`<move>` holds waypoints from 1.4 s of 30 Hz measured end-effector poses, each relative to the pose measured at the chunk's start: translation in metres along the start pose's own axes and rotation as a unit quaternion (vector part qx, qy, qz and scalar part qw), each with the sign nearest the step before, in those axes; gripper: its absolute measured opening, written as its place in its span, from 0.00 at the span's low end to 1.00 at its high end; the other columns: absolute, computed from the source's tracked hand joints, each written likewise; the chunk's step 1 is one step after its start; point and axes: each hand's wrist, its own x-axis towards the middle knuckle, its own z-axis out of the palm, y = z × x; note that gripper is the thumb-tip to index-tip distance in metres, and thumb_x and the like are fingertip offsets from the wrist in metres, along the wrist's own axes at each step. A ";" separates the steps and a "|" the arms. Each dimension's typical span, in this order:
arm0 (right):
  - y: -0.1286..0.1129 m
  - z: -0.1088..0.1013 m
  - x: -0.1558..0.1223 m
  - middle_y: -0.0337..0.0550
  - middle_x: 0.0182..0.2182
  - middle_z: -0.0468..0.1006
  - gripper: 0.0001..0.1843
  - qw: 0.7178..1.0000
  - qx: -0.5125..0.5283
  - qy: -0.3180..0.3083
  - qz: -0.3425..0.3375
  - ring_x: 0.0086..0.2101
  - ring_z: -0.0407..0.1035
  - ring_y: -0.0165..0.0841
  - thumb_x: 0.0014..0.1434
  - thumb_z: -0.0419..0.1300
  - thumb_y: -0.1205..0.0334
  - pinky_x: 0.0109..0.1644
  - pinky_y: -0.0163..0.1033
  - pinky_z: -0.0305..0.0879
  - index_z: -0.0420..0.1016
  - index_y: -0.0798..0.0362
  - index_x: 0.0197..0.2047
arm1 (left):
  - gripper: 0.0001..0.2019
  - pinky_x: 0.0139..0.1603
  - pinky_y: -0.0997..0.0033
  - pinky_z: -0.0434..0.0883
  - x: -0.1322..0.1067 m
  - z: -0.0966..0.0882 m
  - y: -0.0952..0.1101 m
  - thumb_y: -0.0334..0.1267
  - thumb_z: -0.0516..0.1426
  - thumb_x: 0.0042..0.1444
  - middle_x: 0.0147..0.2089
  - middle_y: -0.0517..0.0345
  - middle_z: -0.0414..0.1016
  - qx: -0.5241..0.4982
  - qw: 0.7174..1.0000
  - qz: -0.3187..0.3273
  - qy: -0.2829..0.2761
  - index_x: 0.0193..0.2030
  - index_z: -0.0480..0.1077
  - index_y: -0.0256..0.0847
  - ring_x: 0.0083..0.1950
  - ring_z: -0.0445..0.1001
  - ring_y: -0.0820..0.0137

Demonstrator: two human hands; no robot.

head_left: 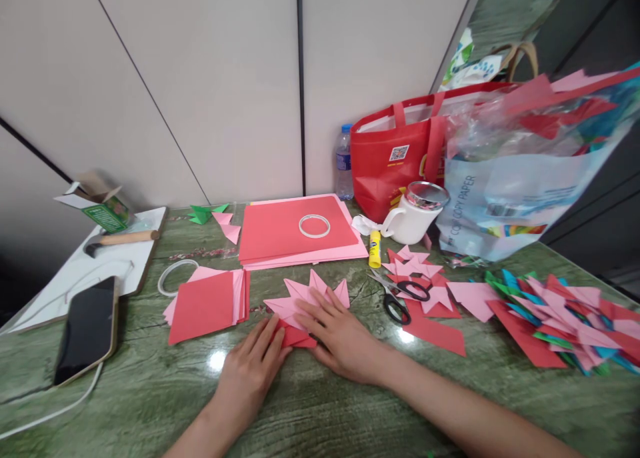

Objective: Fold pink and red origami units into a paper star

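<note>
Under my hands on the green marbled table lies a folded red paper piece. A pink folded paper piece with several pointed tips lies just behind it. My left hand grips the left edge of the red piece, fingers close together and thumb hidden. My right hand lies with fingers stretched and spread over the pink piece, its thumb side near the red one. Left of my hands is a stack of red and pink paper squares. Black-handled scissors rest to the right.
Behind lie red sheets with a tape roll. Nearby stand a glue stick, a white mug and a red bag. Folded papers pile up right. A phone and a hammer are left.
</note>
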 end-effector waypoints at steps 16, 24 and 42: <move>0.000 -0.002 0.000 0.47 0.63 0.56 0.29 1.000 0.015 -0.006 -0.001 0.64 0.40 0.46 0.61 0.51 0.51 0.65 0.58 0.39 0.58 0.54 0.62 | 0.13 0.41 0.65 0.74 -0.003 0.003 0.009 0.34 0.49 0.61 0.47 0.44 0.77 0.073 0.996 0.021 -0.039 0.47 0.71 0.32 0.46 0.75 0.59; -0.001 0.000 0.001 0.45 0.62 0.58 0.23 1.000 -0.006 0.009 0.001 0.63 0.42 0.45 0.66 0.42 0.54 0.64 0.58 0.43 0.60 0.53 0.61 | 0.16 0.44 0.62 0.72 -0.006 0.001 0.017 0.26 0.48 0.58 0.53 0.43 0.73 0.073 0.988 -0.015 -0.135 0.49 0.71 0.35 0.52 0.72 0.57; 0.001 0.004 0.001 0.45 0.61 0.60 0.21 0.999 -0.019 0.034 -0.012 0.63 0.44 0.43 0.66 0.45 0.56 0.64 0.58 0.46 0.62 0.52 0.59 | 0.20 0.46 0.62 0.70 -0.007 0.004 0.039 0.20 0.45 0.51 0.50 0.40 0.72 0.094 0.989 -0.062 -0.100 0.48 0.70 0.28 0.50 0.69 0.59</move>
